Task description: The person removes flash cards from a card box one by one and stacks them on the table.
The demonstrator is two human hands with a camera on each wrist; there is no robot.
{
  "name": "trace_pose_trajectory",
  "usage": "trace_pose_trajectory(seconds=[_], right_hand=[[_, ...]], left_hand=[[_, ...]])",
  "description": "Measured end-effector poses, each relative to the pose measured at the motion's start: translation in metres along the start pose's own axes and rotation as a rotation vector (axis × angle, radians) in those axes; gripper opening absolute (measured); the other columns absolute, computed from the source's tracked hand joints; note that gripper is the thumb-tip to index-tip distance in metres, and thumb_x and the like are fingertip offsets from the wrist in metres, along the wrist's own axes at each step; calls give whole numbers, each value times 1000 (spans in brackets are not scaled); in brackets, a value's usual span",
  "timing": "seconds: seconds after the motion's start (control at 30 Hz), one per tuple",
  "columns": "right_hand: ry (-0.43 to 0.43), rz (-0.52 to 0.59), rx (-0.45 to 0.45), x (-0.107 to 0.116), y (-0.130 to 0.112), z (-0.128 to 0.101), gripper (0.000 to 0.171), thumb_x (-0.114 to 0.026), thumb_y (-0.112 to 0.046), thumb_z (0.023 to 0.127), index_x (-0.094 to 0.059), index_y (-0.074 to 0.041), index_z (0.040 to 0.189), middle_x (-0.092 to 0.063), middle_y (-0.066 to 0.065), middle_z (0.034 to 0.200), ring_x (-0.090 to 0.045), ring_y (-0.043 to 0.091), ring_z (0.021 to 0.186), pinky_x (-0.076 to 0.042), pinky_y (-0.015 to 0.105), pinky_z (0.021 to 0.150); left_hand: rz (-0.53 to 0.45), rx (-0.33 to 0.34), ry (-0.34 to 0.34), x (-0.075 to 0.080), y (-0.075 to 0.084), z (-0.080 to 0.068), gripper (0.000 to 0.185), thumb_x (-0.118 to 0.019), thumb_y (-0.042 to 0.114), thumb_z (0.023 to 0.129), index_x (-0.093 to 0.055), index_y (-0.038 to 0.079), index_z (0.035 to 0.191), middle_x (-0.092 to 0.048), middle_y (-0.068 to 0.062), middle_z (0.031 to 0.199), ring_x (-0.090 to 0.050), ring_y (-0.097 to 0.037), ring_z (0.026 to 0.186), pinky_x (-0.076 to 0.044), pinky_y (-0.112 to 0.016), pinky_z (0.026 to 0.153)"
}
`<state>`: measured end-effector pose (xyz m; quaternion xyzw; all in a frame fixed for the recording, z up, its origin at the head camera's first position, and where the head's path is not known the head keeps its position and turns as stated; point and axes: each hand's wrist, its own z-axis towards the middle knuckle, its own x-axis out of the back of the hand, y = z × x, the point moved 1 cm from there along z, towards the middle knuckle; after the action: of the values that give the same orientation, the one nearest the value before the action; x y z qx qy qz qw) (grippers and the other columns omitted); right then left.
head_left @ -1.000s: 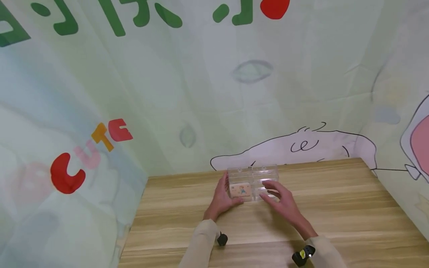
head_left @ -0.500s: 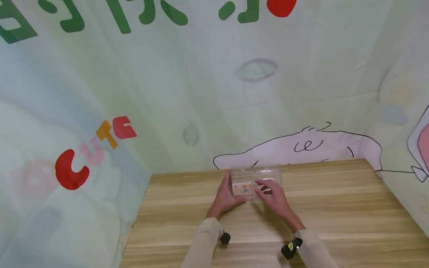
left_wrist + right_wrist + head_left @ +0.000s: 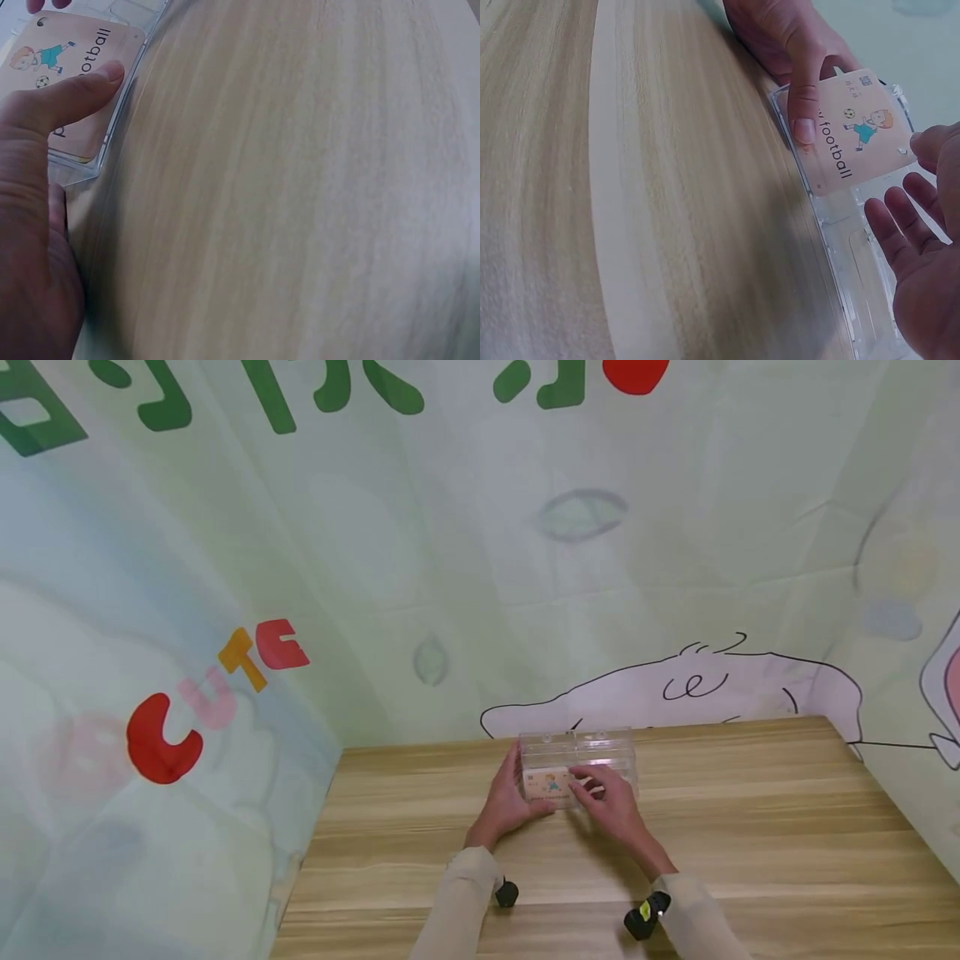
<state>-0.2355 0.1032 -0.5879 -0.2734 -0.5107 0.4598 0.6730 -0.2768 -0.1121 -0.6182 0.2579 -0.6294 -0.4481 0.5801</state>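
Note:
A clear plastic box [image 3: 598, 749] stands on the wooden table, and a pink picture card [image 3: 545, 784] fills its left half. The card shows a child kicking a ball and the word "football". My left hand [image 3: 504, 807] grips the box's left side, its thumb [image 3: 90, 88] lying over the card's lower edge. At the card's right edge, my right hand [image 3: 613, 807] pinches a corner between thumb and index finger; its other fingers [image 3: 891, 229] are spread loosely over the box's right half. In the right wrist view, the card [image 3: 859, 131] lies slightly askew over the box.
The wood-grain table [image 3: 750, 827] stretches away on both sides of the box. Behind it hangs a printed cloth [image 3: 480, 568] with cartoon shapes and lettering. A black wrist camera [image 3: 647, 917] sits at the right cuff, another [image 3: 506, 894] at the left.
My right hand has moved left from over the box's right half to the card's right edge, and its fingers have closed there. My left hand keeps its grip on the box.

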Motion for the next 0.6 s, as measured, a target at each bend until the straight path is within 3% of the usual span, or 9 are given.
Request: trace_pose_trajectory(seconds=[0.23, 0.6], right_hand=[[-3, 27, -27, -1, -1, -1, 21, -74, -5, 95, -73, -5, 116, -70, 9, 112, -69, 22, 90, -63, 30, 76], [31, 106, 3, -5, -3, 0, 14, -77, -3, 92, -73, -4, 105, -72, 8, 102, -70, 22, 87, -63, 28, 75]], left_hand=[[-4, 6, 7, 1, 1, -1, 133, -99, 33, 70, -9, 18, 168, -27, -10, 169, -35, -27, 151, -33, -37, 122], [-42, -53, 22, 2, 0, -1, 133, -100, 25, 69, -11, 11, 167, -30, -15, 166, -38, -29, 149, -35, -37, 121]])
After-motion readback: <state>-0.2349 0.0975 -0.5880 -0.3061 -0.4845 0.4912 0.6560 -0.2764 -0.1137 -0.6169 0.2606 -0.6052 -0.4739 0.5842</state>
